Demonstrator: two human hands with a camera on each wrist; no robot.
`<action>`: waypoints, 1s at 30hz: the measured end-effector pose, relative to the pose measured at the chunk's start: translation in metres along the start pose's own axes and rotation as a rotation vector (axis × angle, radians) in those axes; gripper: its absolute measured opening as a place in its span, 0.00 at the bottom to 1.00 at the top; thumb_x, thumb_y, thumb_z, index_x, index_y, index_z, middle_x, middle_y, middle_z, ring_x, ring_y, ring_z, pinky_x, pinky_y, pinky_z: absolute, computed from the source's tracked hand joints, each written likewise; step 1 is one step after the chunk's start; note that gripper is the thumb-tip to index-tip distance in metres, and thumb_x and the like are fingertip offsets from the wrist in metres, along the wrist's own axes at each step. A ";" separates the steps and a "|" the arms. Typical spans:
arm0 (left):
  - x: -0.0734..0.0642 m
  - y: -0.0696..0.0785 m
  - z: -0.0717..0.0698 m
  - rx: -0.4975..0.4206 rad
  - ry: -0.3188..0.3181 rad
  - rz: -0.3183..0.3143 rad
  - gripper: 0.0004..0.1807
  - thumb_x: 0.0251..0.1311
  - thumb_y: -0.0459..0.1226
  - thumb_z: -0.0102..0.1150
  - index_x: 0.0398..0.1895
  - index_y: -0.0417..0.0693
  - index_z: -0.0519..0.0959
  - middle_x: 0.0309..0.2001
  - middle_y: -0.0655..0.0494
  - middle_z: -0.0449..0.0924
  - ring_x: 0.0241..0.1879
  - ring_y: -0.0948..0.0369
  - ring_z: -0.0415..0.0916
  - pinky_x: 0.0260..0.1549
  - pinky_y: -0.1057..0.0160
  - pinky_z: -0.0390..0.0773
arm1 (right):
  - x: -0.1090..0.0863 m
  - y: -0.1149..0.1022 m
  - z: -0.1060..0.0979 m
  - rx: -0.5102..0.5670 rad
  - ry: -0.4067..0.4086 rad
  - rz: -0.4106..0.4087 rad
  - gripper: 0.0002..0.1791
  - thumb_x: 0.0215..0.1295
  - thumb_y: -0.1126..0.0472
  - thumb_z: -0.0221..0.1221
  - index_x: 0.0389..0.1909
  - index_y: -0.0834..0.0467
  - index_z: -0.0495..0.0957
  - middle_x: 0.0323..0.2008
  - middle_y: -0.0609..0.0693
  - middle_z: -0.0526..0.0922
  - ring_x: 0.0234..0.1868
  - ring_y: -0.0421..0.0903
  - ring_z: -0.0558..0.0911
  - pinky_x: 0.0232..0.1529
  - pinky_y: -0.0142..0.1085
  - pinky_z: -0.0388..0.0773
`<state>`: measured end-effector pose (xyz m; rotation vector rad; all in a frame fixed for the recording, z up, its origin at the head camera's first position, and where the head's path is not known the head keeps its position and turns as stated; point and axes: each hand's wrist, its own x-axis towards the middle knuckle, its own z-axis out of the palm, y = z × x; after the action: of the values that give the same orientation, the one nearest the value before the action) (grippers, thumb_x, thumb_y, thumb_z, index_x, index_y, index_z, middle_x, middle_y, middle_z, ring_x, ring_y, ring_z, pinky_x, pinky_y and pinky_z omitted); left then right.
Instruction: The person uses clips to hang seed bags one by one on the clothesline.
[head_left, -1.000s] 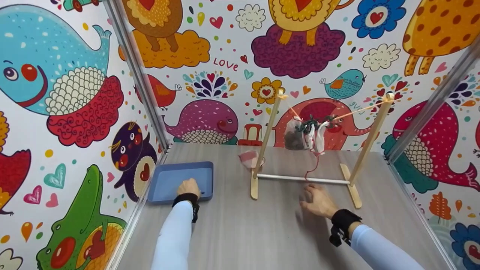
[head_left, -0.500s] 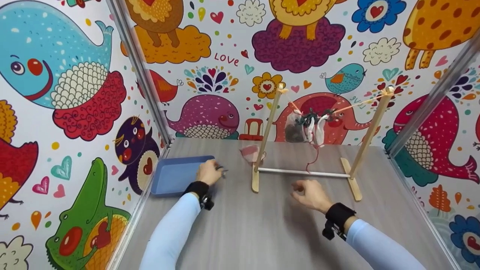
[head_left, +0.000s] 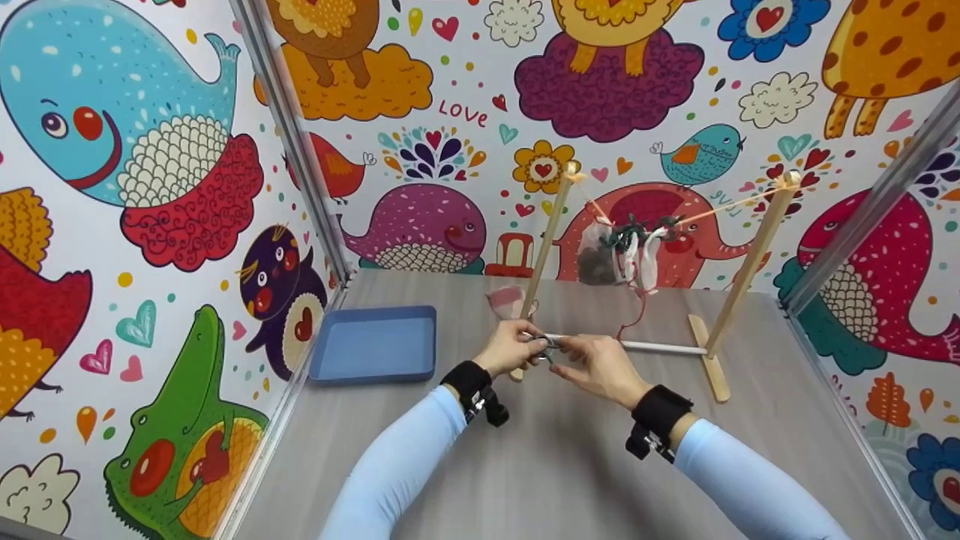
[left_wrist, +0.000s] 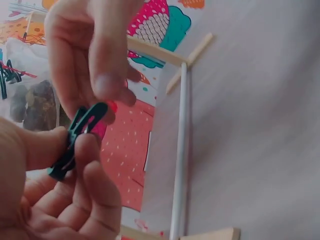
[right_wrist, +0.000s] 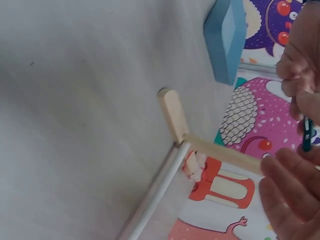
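In the head view my left hand [head_left: 501,351] and right hand [head_left: 609,369] are close together before the near left part of a small wooden rack [head_left: 546,251]. My left hand pinches a dark green clothespin [left_wrist: 75,142] between thumb and fingers, as the left wrist view shows. My right hand's fingers are relaxed and spread around the pin's upper end; whether they touch it I cannot tell. On the rack's orange cord [head_left: 727,208] hang several dark green clothespins [head_left: 630,234], white strips [head_left: 649,262] and a clear bag [head_left: 598,259] with dark contents.
A blue tray [head_left: 373,345] lies left of the rack. A white rod [head_left: 667,347] joins the rack's wooden feet. A small pink and white packet [head_left: 506,301] is by the left post. Red string [head_left: 636,319] dangles from the cord. Patterned walls with metal edges enclose the table.
My left hand has come out of the blue tray with the clothespin and moved right to meet my right hand. The right hand has shifted slightly left.
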<state>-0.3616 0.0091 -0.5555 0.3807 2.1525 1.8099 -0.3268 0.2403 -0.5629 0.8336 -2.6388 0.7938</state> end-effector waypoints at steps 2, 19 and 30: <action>0.004 0.003 0.003 -0.032 0.004 -0.004 0.10 0.77 0.28 0.64 0.54 0.29 0.84 0.31 0.51 0.90 0.24 0.67 0.82 0.23 0.72 0.79 | 0.002 0.005 -0.002 -0.023 0.035 -0.030 0.21 0.66 0.53 0.80 0.56 0.58 0.92 0.42 0.54 0.96 0.38 0.52 0.95 0.40 0.46 0.93; 0.101 -0.117 -0.029 0.243 0.333 0.034 0.06 0.69 0.37 0.68 0.41 0.45 0.91 0.32 0.54 0.93 0.26 0.66 0.85 0.30 0.65 0.86 | -0.012 0.050 0.000 -0.138 0.217 -0.242 0.07 0.56 0.69 0.75 0.25 0.56 0.87 0.18 0.46 0.81 0.20 0.33 0.72 0.23 0.28 0.69; 0.146 -0.174 -0.049 0.915 0.102 -0.080 0.22 0.67 0.45 0.69 0.62 0.50 0.88 0.68 0.48 0.86 0.64 0.45 0.87 0.66 0.46 0.85 | -0.046 0.068 0.009 -0.155 0.165 -0.156 0.14 0.52 0.70 0.74 0.17 0.53 0.82 0.15 0.45 0.77 0.21 0.27 0.65 0.23 0.23 0.60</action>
<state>-0.5167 -0.0083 -0.7281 0.3785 2.9045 0.7067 -0.3309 0.3032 -0.6172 0.8791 -2.4212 0.5836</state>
